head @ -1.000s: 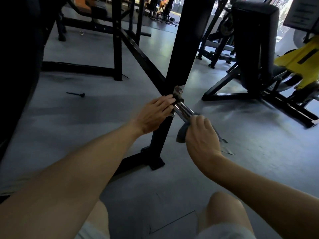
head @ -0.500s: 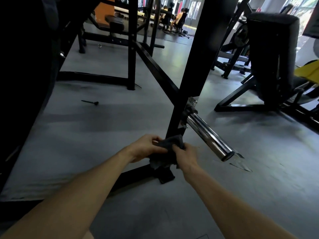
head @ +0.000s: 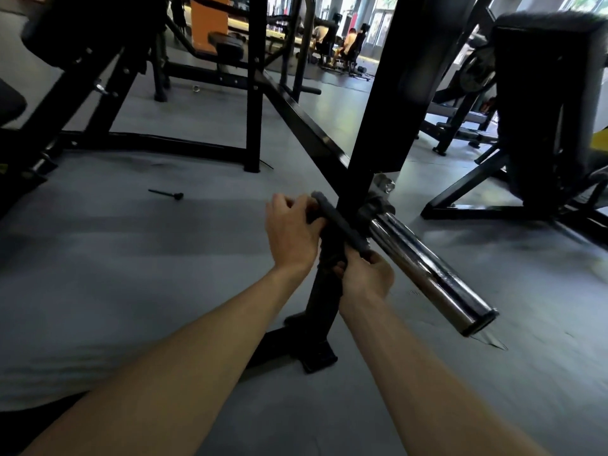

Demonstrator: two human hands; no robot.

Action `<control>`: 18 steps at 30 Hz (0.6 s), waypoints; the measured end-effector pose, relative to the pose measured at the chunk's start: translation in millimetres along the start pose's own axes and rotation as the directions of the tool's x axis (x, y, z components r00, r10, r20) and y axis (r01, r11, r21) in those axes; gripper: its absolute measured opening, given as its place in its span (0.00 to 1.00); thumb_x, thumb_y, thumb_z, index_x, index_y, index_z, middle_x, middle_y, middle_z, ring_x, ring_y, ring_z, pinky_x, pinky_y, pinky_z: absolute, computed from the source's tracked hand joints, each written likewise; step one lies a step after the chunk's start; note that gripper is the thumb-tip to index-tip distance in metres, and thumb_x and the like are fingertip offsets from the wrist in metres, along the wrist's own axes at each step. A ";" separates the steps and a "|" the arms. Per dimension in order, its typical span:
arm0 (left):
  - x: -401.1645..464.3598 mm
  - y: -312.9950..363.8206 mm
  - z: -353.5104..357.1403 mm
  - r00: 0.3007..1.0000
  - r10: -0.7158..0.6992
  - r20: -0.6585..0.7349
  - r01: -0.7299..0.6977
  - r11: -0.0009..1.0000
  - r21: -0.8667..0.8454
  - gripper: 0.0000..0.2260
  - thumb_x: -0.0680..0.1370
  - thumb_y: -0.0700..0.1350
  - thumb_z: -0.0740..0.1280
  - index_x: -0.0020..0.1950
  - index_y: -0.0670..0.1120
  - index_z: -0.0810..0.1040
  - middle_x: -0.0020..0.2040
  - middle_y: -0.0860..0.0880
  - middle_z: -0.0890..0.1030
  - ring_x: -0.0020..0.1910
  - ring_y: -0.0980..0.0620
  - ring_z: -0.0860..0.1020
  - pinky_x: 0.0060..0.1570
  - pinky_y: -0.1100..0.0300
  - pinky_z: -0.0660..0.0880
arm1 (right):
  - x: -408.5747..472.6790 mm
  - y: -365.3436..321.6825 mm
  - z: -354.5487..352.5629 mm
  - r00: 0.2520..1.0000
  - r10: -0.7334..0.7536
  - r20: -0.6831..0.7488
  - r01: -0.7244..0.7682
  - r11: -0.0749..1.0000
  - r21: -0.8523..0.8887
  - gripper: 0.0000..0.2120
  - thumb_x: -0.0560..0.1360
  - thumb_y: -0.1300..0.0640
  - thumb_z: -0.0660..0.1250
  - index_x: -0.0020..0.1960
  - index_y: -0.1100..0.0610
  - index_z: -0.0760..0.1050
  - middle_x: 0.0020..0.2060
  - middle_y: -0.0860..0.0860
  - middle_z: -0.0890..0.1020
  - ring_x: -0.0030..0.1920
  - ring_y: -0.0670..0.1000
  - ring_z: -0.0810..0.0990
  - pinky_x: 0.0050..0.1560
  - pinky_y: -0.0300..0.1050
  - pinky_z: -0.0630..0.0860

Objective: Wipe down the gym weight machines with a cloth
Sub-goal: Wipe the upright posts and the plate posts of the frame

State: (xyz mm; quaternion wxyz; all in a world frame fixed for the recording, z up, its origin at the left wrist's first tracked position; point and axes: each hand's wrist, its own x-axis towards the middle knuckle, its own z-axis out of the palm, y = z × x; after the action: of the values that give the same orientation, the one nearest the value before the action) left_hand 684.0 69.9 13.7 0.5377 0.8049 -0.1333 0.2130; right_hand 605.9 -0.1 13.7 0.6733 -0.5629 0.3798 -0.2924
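Both hands, left hand (head: pixel 291 236) and right hand (head: pixel 367 276), pinch the dark cloth (head: pixel 340 227) taut at frame centre against the black upright post (head: pixel 371 153), apparently mid-wipe, so next slide it downward; the chrome sleeve (head: pixel 427 269) crowds the right, open floor (head: pixel 131 258) lies left.

cloth (head: pixel 340 223) stretched between both hands, left of the chrome peg (head: pixel 427 273).

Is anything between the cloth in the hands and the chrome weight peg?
Nothing visible. The cloth, stretched between left hand and right hand, lies against the black upright beside the chrome peg.
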 end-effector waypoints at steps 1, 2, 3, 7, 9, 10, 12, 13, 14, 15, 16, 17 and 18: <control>-5.5 -5.9 7.3 0.998 0.009 0.061 -0.005 0.998 -0.066 0.07 0.78 0.42 0.72 0.56 0.47 0.82 0.51 0.48 0.73 0.52 0.47 0.74 0.52 0.49 0.78 | 5.5 4.3 -2.4 1.000 -0.010 -0.019 0.009 0.998 -0.061 0.10 0.74 0.52 0.76 0.39 0.57 0.82 0.31 0.52 0.83 0.31 0.51 0.81 0.39 0.50 0.82; -12.0 -10.0 10.7 0.993 0.026 0.119 -0.007 0.987 -0.160 0.10 0.80 0.42 0.69 0.61 0.48 0.81 0.52 0.48 0.76 0.53 0.47 0.77 0.55 0.48 0.78 | 7.9 8.0 -4.0 0.999 -0.014 -0.031 0.011 0.993 -0.117 0.10 0.74 0.50 0.76 0.39 0.56 0.83 0.33 0.52 0.84 0.33 0.52 0.82 0.42 0.51 0.83; -19.0 -12.9 13.8 0.986 0.040 0.159 0.001 0.969 -0.249 0.14 0.81 0.42 0.66 0.66 0.49 0.79 0.55 0.48 0.78 0.55 0.49 0.78 0.58 0.47 0.78 | 8.8 10.8 -5.4 1.000 -0.015 -0.026 0.011 0.988 -0.152 0.10 0.74 0.50 0.76 0.39 0.56 0.83 0.34 0.52 0.85 0.36 0.53 0.84 0.44 0.52 0.84; -37.0 -6.8 22.1 0.980 0.080 0.185 -0.002 0.921 -0.389 0.22 0.79 0.51 0.67 0.74 0.56 0.73 0.62 0.55 0.79 0.60 0.56 0.79 0.61 0.51 0.79 | 12.9 15.4 -10.5 0.999 -0.033 0.033 0.037 0.991 -0.130 0.09 0.77 0.52 0.72 0.43 0.57 0.83 0.38 0.53 0.86 0.42 0.54 0.86 0.48 0.52 0.84; -41.6 -2.0 24.6 0.982 0.117 0.149 -0.053 0.926 -0.374 0.25 0.78 0.53 0.69 0.75 0.55 0.72 0.64 0.56 0.79 0.62 0.56 0.78 0.62 0.51 0.78 | 14.4 14.5 -11.9 0.997 -0.020 0.074 0.020 1.000 -0.007 0.10 0.79 0.53 0.71 0.44 0.59 0.83 0.38 0.54 0.87 0.43 0.55 0.87 0.48 0.53 0.84; -43.6 0.0 26.0 0.983 0.134 0.124 -0.081 0.930 -0.359 0.26 0.78 0.53 0.69 0.76 0.53 0.71 0.67 0.55 0.79 0.64 0.55 0.78 0.63 0.52 0.77 | 15.6 14.3 -11.6 0.996 -0.006 0.087 0.002 0.999 0.042 0.11 0.79 0.53 0.71 0.44 0.60 0.83 0.39 0.55 0.87 0.43 0.55 0.87 0.49 0.53 0.84; -45.4 1.7 30.0 0.986 0.147 0.080 -0.110 0.929 -0.353 0.27 0.78 0.52 0.71 0.77 0.50 0.71 0.70 0.53 0.78 0.65 0.54 0.78 0.65 0.53 0.76 | 17.9 16.1 -9.6 0.995 0.019 0.098 -0.027 0.996 0.086 0.12 0.79 0.52 0.71 0.45 0.61 0.84 0.40 0.56 0.87 0.44 0.57 0.87 0.50 0.56 0.84; -45.4 1.9 31.7 0.987 0.147 0.063 -0.115 0.927 -0.357 0.27 0.78 0.51 0.71 0.77 0.49 0.71 0.70 0.51 0.78 0.65 0.54 0.78 0.65 0.53 0.76 | 18.4 17.4 -8.7 0.994 0.023 0.104 -0.034 0.994 0.101 0.12 0.79 0.53 0.70 0.46 0.62 0.84 0.41 0.57 0.87 0.45 0.58 0.87 0.51 0.57 0.84; -45.0 1.3 33.3 0.988 0.145 0.046 -0.119 0.926 -0.358 0.27 0.78 0.50 0.72 0.77 0.48 0.72 0.71 0.50 0.78 0.66 0.54 0.78 0.65 0.53 0.76 | 19.3 18.4 -7.9 0.993 0.021 0.114 -0.035 0.992 0.121 0.12 0.80 0.54 0.70 0.46 0.64 0.83 0.42 0.59 0.87 0.45 0.58 0.87 0.51 0.57 0.84; -44.6 0.3 34.7 0.990 0.141 0.030 -0.121 0.926 -0.357 0.27 0.78 0.49 0.72 0.76 0.48 0.72 0.71 0.50 0.77 0.66 0.54 0.78 0.66 0.54 0.75 | 20.3 18.6 -7.5 0.992 0.012 0.124 -0.029 0.990 0.137 0.12 0.80 0.55 0.70 0.46 0.65 0.83 0.41 0.59 0.86 0.44 0.58 0.86 0.50 0.55 0.84; -44.1 -0.9 35.8 0.991 0.136 0.017 -0.121 0.924 -0.363 0.26 0.78 0.47 0.72 0.76 0.48 0.73 0.71 0.50 0.77 0.66 0.54 0.78 0.66 0.54 0.75 | 21.8 18.2 -7.7 0.991 -0.006 0.133 -0.013 0.990 0.139 0.13 0.80 0.56 0.69 0.46 0.67 0.82 0.40 0.59 0.86 0.41 0.57 0.86 0.46 0.51 0.84; -43.6 -2.7 36.6 0.992 0.123 0.008 -0.111 0.917 -0.383 0.25 0.78 0.46 0.72 0.75 0.48 0.74 0.71 0.50 0.77 0.66 0.56 0.78 0.66 0.55 0.75 | 23.6 18.1 -9.0 0.990 -0.029 0.138 0.011 0.991 0.131 0.14 0.80 0.56 0.69 0.45 0.67 0.81 0.39 0.59 0.85 0.38 0.55 0.84 0.41 0.48 0.83; -44.2 -4.9 37.3 0.995 0.099 0.009 -0.087 0.905 -0.416 0.24 0.78 0.45 0.73 0.74 0.49 0.75 0.70 0.51 0.78 0.66 0.57 0.78 0.66 0.57 0.76 | 25.0 19.3 -10.2 0.989 -0.050 0.140 0.033 0.992 0.125 0.14 0.80 0.56 0.69 0.44 0.67 0.81 0.38 0.59 0.85 0.36 0.54 0.83 0.38 0.45 0.81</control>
State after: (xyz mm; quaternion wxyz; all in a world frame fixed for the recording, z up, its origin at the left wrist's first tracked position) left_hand 654.9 36.7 -24.1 0.6836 0.6680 -0.2217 0.1932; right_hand 610.1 -22.4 -10.6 0.7258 -0.5480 0.3002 -0.2879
